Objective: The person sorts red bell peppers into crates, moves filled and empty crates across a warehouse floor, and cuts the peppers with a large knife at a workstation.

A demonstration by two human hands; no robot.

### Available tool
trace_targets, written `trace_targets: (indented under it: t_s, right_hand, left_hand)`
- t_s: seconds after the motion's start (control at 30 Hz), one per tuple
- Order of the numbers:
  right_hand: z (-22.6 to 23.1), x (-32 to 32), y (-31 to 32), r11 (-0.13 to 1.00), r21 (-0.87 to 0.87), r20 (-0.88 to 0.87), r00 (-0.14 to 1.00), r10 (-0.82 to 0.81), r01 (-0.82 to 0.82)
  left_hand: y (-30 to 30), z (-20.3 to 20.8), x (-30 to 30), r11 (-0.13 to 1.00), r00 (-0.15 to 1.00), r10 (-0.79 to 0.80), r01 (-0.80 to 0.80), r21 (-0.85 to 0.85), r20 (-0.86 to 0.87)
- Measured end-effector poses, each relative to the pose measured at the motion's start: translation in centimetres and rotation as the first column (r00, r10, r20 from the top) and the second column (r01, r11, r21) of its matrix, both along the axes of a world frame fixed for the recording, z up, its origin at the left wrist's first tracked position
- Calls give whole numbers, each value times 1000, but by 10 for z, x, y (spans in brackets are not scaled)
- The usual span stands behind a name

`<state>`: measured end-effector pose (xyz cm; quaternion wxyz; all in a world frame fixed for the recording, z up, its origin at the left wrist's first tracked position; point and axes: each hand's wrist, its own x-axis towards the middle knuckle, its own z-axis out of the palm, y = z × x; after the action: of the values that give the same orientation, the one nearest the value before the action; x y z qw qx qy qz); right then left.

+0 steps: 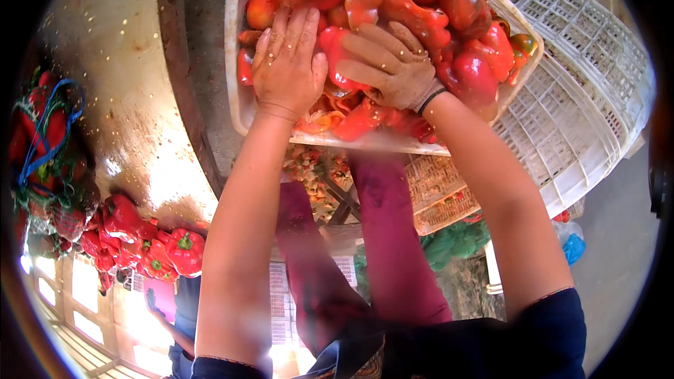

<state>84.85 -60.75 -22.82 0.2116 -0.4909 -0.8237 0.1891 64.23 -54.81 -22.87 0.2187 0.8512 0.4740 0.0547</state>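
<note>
Strong lower-left glare, blackened rim.

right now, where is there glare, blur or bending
Head view: glare on the table and windows at left; head view: shiny highlights on the peppers; head view: haze blurs part of the crate; head view: white baskets bend at right.

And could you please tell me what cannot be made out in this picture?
All in the head view:
Both palms: hidden by the backs of the left hand and gloved right hand.
Floor of the white crate: buried under red peppers.
The crate's far end: cut off by the upper edge.
Co-worker at lower left: partly hidden behind the left arm.
</note>
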Motion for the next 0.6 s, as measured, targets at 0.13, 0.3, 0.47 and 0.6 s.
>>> trace_targets:
  t_s: [0.13,0.3,0.47,0.6]
  right_hand:
    - [-23,1,2,995,-46,-78,993,83,-87]
    - [32,-5,7,965,-259,99,995,-8,34]
    - [147,-15,-8,837,-424,174,938,-299,345]
    - [115,50,27,626,-294,251,690,-679,722]
  left_hand:
    - [-5,-28,-5,992,961,-92,65,-110,-260]
    - [6,-1,-8,985,994,24,-6,-173,104]
    - [15,78,33,942,883,333,-327,-74,332]
    - [29,31,72,967,959,256,-254,-36,125]
